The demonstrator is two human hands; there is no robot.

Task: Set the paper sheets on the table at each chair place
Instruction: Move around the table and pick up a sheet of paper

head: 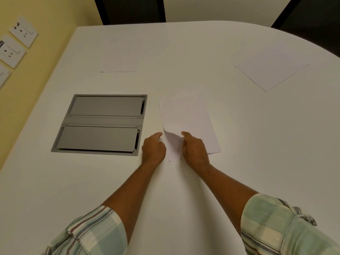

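White table (pixel 184 52), paper stack (pixel 185 116) corner seemingly curled

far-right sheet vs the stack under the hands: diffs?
The far-right sheet lies flat, with no hand on it; the stack under the hands has its near-left corner curled up.
The far-right sheet looks like one sheet, turned diagonal near a dark chair; the stack shows offset near edges, so more than one sheet, and lies mid-table beside the grey cable hatch.
The right hand rests on the stack; the left hand is at its edge.
Shared: white, blank.
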